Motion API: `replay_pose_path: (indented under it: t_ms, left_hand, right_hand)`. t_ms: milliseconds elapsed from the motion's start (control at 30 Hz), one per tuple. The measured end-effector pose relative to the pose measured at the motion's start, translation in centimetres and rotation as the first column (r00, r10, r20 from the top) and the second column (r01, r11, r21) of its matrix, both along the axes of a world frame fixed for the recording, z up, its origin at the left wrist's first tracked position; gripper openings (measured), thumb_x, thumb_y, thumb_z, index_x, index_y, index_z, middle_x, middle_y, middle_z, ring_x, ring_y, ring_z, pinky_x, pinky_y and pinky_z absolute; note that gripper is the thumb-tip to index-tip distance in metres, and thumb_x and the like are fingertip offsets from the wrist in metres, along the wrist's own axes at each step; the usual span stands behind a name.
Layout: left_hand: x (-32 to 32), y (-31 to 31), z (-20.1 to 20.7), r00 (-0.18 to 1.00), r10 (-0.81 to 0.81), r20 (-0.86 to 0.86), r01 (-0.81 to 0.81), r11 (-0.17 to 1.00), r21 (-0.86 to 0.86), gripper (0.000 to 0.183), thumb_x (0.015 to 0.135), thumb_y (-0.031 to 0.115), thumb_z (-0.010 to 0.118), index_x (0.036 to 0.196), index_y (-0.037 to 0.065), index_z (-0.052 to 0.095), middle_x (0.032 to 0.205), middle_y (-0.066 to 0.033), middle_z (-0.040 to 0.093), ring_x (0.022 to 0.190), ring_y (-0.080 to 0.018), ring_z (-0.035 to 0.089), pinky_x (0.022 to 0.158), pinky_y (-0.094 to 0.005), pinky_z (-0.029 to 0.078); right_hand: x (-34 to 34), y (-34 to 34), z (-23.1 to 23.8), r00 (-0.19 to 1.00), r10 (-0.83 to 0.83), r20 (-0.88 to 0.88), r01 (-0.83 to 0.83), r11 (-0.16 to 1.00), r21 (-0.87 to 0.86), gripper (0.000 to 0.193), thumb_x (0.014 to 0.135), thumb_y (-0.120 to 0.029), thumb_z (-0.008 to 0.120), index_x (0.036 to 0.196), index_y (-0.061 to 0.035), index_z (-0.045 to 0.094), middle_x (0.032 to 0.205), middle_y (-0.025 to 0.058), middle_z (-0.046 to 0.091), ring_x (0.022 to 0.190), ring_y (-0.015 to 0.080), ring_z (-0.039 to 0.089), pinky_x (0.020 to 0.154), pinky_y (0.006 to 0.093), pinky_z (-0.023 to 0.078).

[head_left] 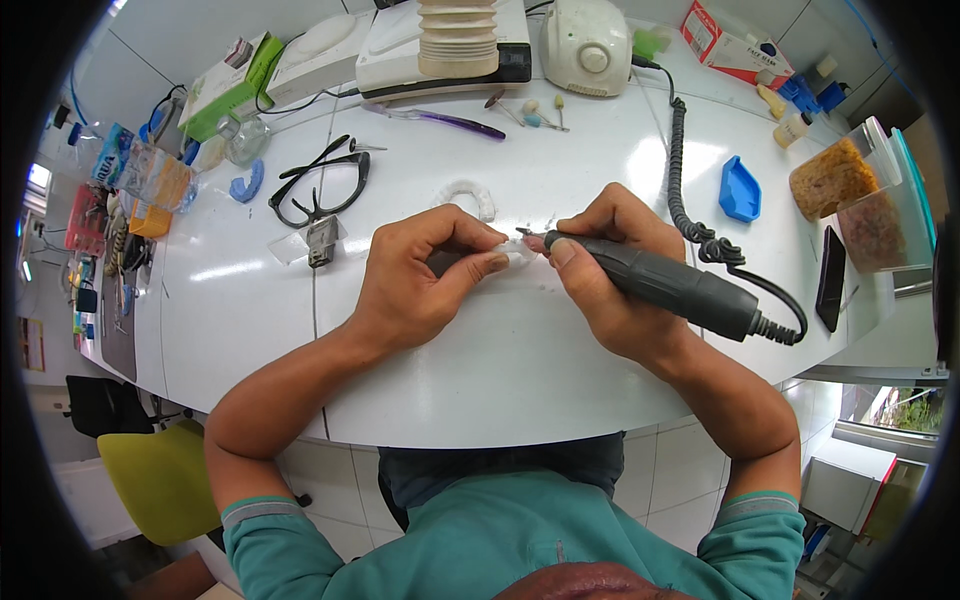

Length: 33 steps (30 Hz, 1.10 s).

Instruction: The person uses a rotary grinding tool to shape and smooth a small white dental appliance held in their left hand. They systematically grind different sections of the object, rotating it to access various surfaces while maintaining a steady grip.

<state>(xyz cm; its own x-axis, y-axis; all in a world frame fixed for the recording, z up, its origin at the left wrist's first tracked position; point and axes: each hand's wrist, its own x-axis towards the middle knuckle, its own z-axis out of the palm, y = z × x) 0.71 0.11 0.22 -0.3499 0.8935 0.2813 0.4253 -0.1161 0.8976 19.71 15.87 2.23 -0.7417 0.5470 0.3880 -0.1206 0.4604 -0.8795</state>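
My right hand (622,318) grips a black rotary handpiece (690,288), its burr tip pointing left. Thumb and fingers of my left hand (405,280) pinch the edge of a small clear, dental-tray-like piece (520,256), partly hidden by the fingers. The burr is right by this piece; whether they touch I cannot tell. Just beyond my hands lies a whitish horseshoe-shaped dental arch (480,203). Small dark crumbs are scattered near the tip.
A coiled cord (677,190) runs from the handpiece to a white control box (588,50). Black glasses (318,190) and a grey metal block (321,241) lie left. A blue tray (739,190), a phone (830,280) and food containers (870,225) are right. A ribbed hose (457,40) hangs at the back.
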Motion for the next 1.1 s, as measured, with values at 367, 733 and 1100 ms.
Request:
replay_pose_path:
  t_ms: [367,733,1100]
  left_hand:
    - [-0.3,-0.6,-0.3,0.971,-0.161,0.179,0.122,0.970,0.211,0.027,0.094,-0.018,0.075,0.113,0.000,0.070,0.129,-0.0153,0.071,0.134,-0.0299,0.070,0.115,-0.0409,0.061]
    - [0.3,-0.7,0.2,0.990,-0.144,-0.009,0.143,0.971,0.191,0.030,0.091,-0.012,0.083,0.116,0.001,0.074,0.129,-0.0139,0.072,0.142,-0.0341,0.066,0.121,-0.0435,0.057]
    - [1.0,-0.7,1.1,0.988,-0.052,-0.144,0.087,0.964,0.250,0.017,0.090,-0.007,0.085,0.101,0.003,0.076,0.126,-0.0150,0.076,0.133,-0.0345,0.073,0.107,-0.0392,0.063]
  right_hand:
    - [-0.3,0.9,1.8,0.991,0.108,0.075,-0.128,0.921,0.368,0.034,0.091,-0.018,0.092,0.119,-0.0061,0.077,0.103,0.0136,0.077,0.091,0.0253,0.079,0.078,0.0352,0.063]
    - [-0.1,0.1,0.7,0.990,0.086,0.109,-0.123,0.903,0.411,0.027,0.089,0.000,0.087,0.113,-0.0112,0.079,0.098,0.0104,0.068,0.084,0.0271,0.075,0.073,0.0386,0.060]
    - [0.2,0.0,0.9,0.986,0.101,0.130,-0.151,0.872,0.466,0.024,0.090,-0.003,0.085,0.110,-0.0129,0.078,0.095,0.0100,0.063,0.079,0.0262,0.071,0.067,0.0394,0.057]
